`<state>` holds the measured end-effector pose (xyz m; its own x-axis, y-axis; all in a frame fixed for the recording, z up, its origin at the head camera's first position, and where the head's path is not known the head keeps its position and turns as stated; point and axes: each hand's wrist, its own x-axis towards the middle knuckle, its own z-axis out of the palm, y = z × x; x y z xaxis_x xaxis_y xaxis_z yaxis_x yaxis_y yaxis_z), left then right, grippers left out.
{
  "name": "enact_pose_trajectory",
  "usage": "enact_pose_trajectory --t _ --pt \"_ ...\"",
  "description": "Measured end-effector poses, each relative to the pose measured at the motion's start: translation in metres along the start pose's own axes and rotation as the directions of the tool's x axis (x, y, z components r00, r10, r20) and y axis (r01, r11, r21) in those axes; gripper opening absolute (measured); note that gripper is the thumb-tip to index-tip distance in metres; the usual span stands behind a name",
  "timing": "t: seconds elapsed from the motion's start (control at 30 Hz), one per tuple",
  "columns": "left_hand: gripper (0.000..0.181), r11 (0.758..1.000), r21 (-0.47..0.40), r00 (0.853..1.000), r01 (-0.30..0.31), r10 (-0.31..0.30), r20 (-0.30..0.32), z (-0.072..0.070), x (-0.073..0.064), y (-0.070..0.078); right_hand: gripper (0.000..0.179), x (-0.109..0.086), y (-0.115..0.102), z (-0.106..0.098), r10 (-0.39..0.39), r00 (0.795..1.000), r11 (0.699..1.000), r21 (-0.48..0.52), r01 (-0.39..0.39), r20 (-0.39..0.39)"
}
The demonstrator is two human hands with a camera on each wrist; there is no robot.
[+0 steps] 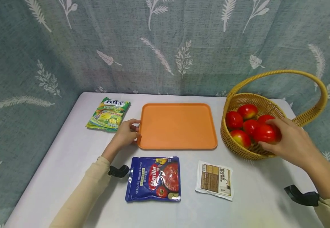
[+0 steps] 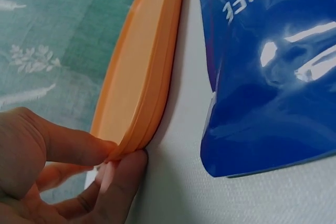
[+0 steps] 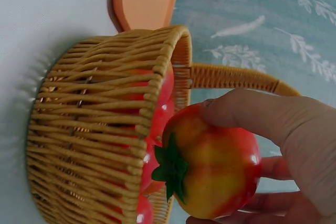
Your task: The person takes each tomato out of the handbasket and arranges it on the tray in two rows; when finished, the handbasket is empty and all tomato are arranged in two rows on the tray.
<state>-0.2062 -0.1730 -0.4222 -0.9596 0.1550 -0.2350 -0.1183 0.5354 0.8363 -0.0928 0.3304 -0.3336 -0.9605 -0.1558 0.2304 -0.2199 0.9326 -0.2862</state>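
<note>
In the head view my right hand (image 1: 294,144) holds a red tomato (image 1: 265,133) at the front right of a wicker basket (image 1: 246,154). The right wrist view shows this tomato's yellow patches and green leafy top, with my thumb on one side and fingers on the other. Several more red tomatoes (image 1: 248,111) lie in the basket. Over on the left, my left hand (image 1: 126,132) pinches the left rim of an orange tray (image 1: 179,126). Thumb above and fingers below the tray's corner show in the left wrist view. The tray bears nothing.
A green Fox's candy bag (image 1: 108,114) lies behind my left hand. In front of the tray are a blue Barilla pouch (image 1: 153,179) and a white-and-brown packet (image 1: 214,180). The basket's tall handle (image 1: 279,72) arches over it. A patterned curtain (image 1: 165,47) hangs behind the table.
</note>
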Motion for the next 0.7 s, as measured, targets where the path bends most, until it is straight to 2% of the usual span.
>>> enact_pose_trajectory --t 0.4,0.6,0.7 --pt "0.064 1.000 0.001 1.000 0.006 -0.006 0.000 -0.002 0.002 0.001 0.069 0.003 -0.014 0.002 -0.042 0.991 0.997 0.052 0.049 -0.127" --pt "0.065 1.000 -0.020 1.000 -0.002 0.002 0.001 -0.002 0.001 -0.001 0.070 0.006 -0.023 0.008 -0.085 0.970 0.987 0.117 0.114 -0.229" --pt "0.065 1.000 -0.023 1.000 -0.001 0.001 0.001 -0.002 0.000 -0.002 0.070 0.006 -0.029 0.012 -0.100 0.962 0.982 0.128 0.136 -0.254"
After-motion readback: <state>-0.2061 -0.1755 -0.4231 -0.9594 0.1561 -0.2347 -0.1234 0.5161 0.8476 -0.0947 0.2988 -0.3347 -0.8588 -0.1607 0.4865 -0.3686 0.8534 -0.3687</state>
